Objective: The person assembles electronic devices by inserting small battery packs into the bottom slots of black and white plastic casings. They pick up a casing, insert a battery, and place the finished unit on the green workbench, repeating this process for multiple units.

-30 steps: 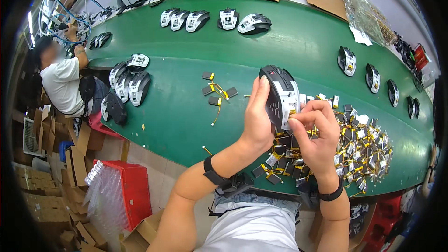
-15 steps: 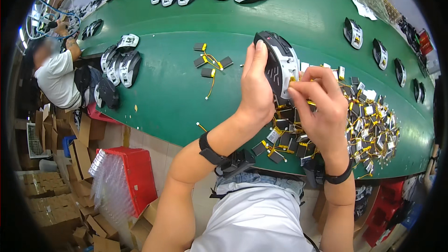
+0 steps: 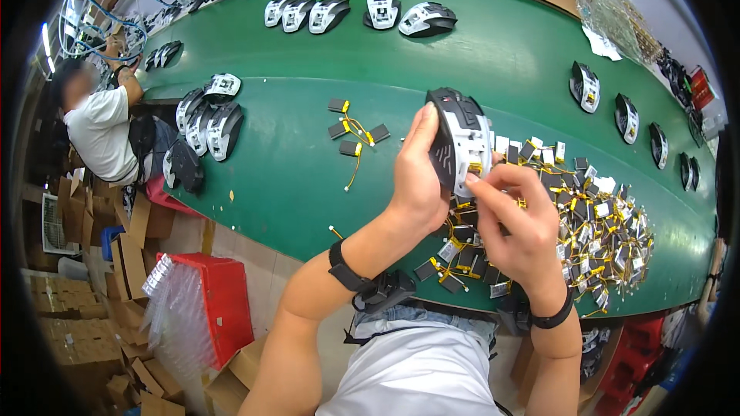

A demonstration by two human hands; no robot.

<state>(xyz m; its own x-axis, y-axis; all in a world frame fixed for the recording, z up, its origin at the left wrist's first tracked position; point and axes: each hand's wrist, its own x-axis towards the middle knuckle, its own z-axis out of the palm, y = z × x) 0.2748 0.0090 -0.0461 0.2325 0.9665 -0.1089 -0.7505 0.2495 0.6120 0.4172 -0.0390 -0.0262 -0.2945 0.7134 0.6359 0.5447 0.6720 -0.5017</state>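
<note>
Head view: the left hand [image 3: 420, 177] grips a black-and-white computer mouse [image 3: 460, 140] above the green worktop [image 3: 293, 177], while the right hand [image 3: 515, 219], at its 5 o'clock, pinches something small against it. A pile of small batteries [image 3: 593, 223] lies at 3 o'clock.

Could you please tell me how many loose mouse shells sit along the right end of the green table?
5 visible: one nearest, the next, a third, and two close together at the rim; more may be hidden beyond the picture's edge.

I count five mouse shells [image 3: 383, 10] at twelve o'clock, five more [image 3: 626, 117] toward two, four loose battery cells [image 3: 358, 135] near centre, one red crate [image 3: 223, 300] at seven
</note>
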